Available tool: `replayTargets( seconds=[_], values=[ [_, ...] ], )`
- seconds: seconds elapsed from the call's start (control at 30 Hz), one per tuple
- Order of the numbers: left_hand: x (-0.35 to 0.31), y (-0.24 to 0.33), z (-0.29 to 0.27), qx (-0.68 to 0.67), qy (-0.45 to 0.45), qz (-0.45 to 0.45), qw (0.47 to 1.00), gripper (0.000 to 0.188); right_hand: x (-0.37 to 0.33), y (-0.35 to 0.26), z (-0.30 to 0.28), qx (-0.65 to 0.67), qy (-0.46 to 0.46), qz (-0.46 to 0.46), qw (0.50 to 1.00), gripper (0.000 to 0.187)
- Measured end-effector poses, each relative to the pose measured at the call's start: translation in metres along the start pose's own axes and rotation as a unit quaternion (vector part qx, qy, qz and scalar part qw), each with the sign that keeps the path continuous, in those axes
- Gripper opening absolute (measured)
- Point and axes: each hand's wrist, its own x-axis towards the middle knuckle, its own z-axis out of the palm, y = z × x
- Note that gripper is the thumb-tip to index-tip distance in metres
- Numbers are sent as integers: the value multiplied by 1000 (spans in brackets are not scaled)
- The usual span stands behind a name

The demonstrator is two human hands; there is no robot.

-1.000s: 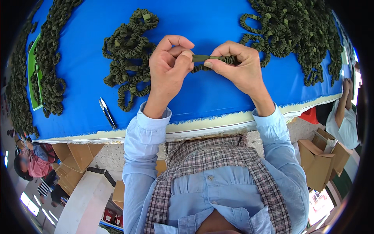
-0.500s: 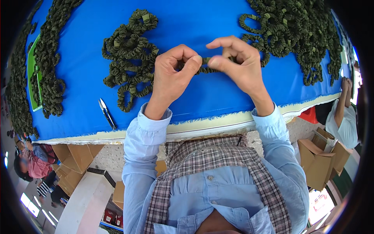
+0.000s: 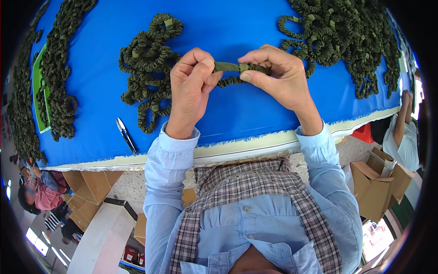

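Between my two hands a dark green scrunchie point(image 3: 226, 66) is stretched above the blue tabletop. My left hand point(image 3: 191, 84) pinches one end of a smooth, flat stretch of its fabric. My right hand point(image 3: 280, 77) grips the gathered part beside the seam between thumb and forefinger. The ruffled lower side of the loop hangs between the hands, and its ends are hidden by my fingers. Just left of my left hand lies a heap of similar scrunchies point(image 3: 148, 59). Small thread snips point(image 3: 126, 135) rest on the cloth near the front edge.
A large pile of scrunchies point(image 3: 346, 41) covers the far right of the blue cloth point(image 3: 237, 123). More scrunchies point(image 3: 61, 68) lie at the left, around a green tray point(image 3: 38, 91). Cardboard boxes point(image 3: 372, 187) stand beside the table. Other people sit at both sides.
My left hand has moved slightly left, drawing a smooth stretch of the scrunchie's fabric out flat. My right thumb and forefinger, apart before, have closed on the scrunchie.
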Motion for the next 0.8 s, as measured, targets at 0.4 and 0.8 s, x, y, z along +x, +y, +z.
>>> replayTargets(
  seconds=[0.4, 0.8],
  values=[
    [-6, 4, 11, 340, 23, 22, 940, 22, -2, -7, -2, 47, 51, 72, 995, 20],
    [-7, -4, 12, 318, -16, -9, 948, 25, -3, -2, 9, -110, 21, -50, 992, 19]
  ],
)
